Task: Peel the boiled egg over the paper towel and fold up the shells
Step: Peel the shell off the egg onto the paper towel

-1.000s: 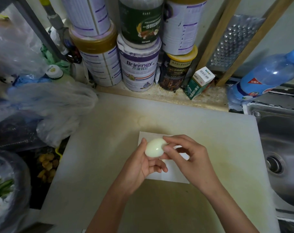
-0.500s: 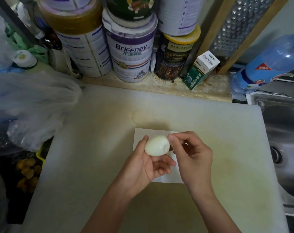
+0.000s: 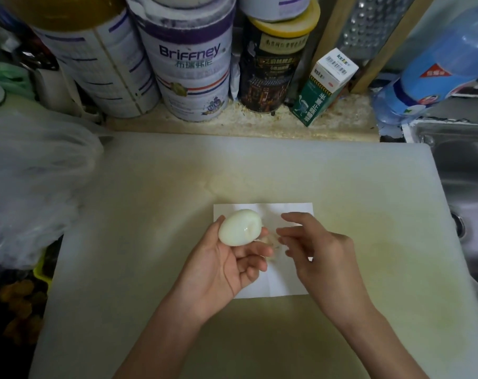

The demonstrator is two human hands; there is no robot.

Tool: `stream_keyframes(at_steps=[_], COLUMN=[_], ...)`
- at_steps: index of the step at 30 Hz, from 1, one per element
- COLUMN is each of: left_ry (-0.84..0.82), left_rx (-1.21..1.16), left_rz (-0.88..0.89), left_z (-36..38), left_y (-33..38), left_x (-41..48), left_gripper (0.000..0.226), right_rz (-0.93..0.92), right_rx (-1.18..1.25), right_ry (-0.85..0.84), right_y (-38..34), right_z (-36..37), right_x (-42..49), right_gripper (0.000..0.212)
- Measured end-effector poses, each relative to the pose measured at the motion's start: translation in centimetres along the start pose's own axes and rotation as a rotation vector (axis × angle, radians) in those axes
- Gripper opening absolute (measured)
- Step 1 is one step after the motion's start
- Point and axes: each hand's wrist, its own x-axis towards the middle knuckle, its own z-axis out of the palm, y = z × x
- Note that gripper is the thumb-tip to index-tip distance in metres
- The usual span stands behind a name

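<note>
Plastic, thin and cloudy, forms the crumpled bag (image 3: 32, 187) at the far left, which laps onto the left edge of the pale bench (image 3: 150, 269). Behind the bench, on a speckled ledge, stand a white tin with a gold lid (image 3: 95, 64), a white and purple tin (image 3: 188, 64) lettered "Briffney", and further right a dark tin with a yellow lid (image 3: 270, 64). At centre, the left hand (image 3: 221, 269) lies palm up, its thumb against the left side of the egg (image 3: 240, 227) and its curled fingers (image 3: 255, 251) cupped beneath it, so that the egg is held above the left part of the paper towel (image 3: 281, 283). The surface of the egg that faces the camera is smooth, white and glossy. Just right of the egg, a pale, blurred scrap of shell (image 3: 268, 239) shows between the two hands; whether it touches either hand cannot be told. The paper towel lies flat on the bench under both hands. The right hand (image 3: 320, 258) hovers over the right part of the towel, apart from the egg, its fingers (image 3: 295, 218) loosely extended towards the left and gripping nothing. Further right on the ledge, a small green and white carton (image 3: 322, 86) leans, a metal grater (image 3: 374, 26) stands in a wooden frame, and a blue bottle (image 3: 434, 67) lies tilted. A steel sink (image 3: 465, 173) adjoins the bench's right edge.
</note>
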Motion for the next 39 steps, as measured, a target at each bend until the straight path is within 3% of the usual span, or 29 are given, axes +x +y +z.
stream_keyframes(at_steps=[5,8,16,21,25,29,32,36,39], left_ry=[0.019,0.031,-0.008,0.111,0.217,0.262,0.126,0.127,0.202], left_rx=[-0.015,-0.021,0.106,0.446,0.726,0.604,0.518,0.585,0.612], left_rz=[-0.036,-0.033,0.023,0.073,0.168,0.419,0.62,0.7,0.748], left_z=[0.1,0.1,0.2,0.7,1.1,0.9,0.4,0.6,0.6], left_y=[0.3,0.3,-0.3,-1.0,-0.7,-0.7,-1.6,-2.7,-2.9], left_x=[0.2,0.3,1.0,1.3,1.4,0.8,-0.2,-0.5,-0.4], left_gripper=[0.066,0.067,0.061,0.081,0.085,0.067,0.039,0.048,0.05], right_rz=[0.087,0.01,-0.017,0.048,0.118,0.176,0.213,0.208,0.125], right_rx=[-0.132,-0.14,0.294,0.41,0.583,0.748,0.819,0.833,0.686], right_ry=[0.128,0.059,-0.229,-0.175,-0.184,-0.185,-0.229,-0.254,-0.245], right_y=[0.2,0.3,-0.5,-0.8,-0.4,-0.3,-0.1,-0.1,-0.3], right_z=[0.4,0.3,-0.6,0.0,-0.4,-1.0,-1.2,-1.1,-0.9], right_x=[0.6,0.5,1.0,1.4,1.1,1.4,1.7,1.6,1.4], right_gripper=[0.018,0.017,0.047,0.045,0.034,0.034,0.036,0.039,0.032])
